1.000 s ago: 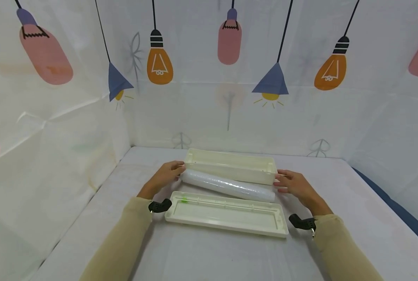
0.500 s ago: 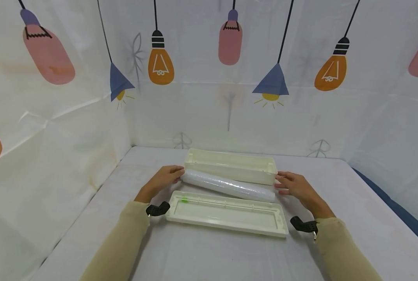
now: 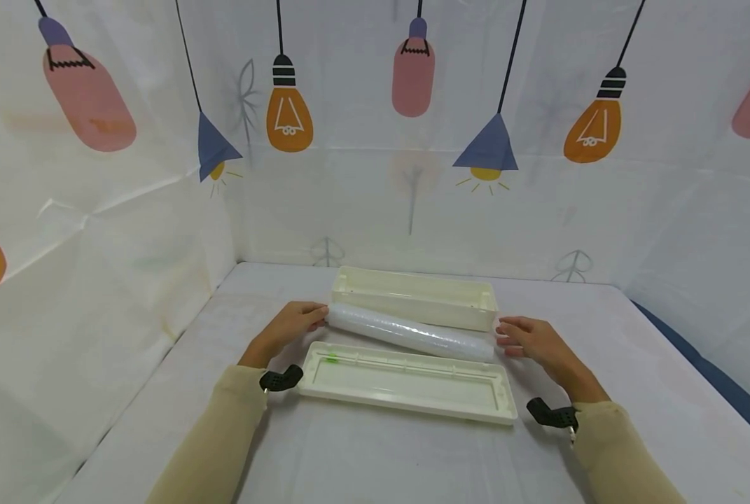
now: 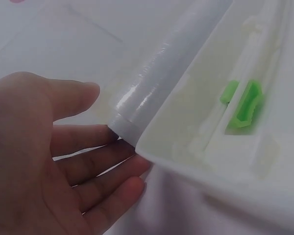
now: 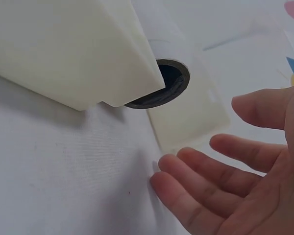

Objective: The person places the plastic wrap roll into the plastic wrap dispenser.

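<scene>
Roll of film (image 3: 410, 332): frame centre, lying on the desk (image 3: 375, 455) between tray (image 3: 412, 297) and lid (image 3: 406, 381) | left hand (image 3: 289, 325): fingers straight, touching its left end | right hand (image 3: 532, 339): fingers spread, just beside its right end

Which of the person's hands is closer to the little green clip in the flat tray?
Left. The left hand sits at the roll's left end, just behind the green clip; the right hand is off the roll's far right end.
</scene>
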The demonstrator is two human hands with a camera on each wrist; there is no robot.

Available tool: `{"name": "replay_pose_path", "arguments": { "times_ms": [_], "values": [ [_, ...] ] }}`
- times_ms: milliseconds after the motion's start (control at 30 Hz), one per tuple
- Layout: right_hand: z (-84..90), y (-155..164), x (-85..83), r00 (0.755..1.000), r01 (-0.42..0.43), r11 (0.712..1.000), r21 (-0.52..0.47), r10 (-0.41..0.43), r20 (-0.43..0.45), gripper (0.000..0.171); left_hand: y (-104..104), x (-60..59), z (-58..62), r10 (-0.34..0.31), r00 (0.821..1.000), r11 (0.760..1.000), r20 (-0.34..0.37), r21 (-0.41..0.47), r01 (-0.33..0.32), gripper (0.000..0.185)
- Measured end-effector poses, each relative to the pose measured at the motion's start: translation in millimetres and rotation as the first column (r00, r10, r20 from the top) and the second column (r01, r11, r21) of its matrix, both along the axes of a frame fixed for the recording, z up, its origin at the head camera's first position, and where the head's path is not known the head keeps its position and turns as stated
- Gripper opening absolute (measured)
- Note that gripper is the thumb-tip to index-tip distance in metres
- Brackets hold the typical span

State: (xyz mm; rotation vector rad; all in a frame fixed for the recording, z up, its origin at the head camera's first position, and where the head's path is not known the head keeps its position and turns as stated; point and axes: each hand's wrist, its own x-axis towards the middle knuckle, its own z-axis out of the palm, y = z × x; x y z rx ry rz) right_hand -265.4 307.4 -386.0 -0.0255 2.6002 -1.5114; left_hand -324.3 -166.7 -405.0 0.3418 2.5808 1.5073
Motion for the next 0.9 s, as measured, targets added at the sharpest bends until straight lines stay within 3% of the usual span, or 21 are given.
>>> {"name": "replay_pose_path", "arguments": {
  "times_ms": [167,300,500,900],
  "values": [
    [2.1,-2,10.5,1.0,-0.015,0.998,0.061,0.014,0.021,0.057,1,2.2,1.1,-0.002,1.0,1.0,0.011,-0.002,0.002,0.047],
    [1.7,-1,16.4,0.999,-0.053,0.997,0.048,0.053,0.012,0.055,1,3.6,1.8,-0.006,1.0,1.0,0.012,0.0,0.006,0.049],
    [-3.4,1,18.8,0.993,-0.117,0.993,0.029,0.116,0.022,0.058,1,5.2,0.8,-0.012,0.999,1.0,0.034,0.011,0.012,0.055],
    [-3.8,-8,23.1,0.988,-0.156,0.98,0.127,0.154,0.028,0.06,3,15.1,2.2,0.011,0.996,0.998,0.083,0.06,-0.016,0.053]
  ]
}}
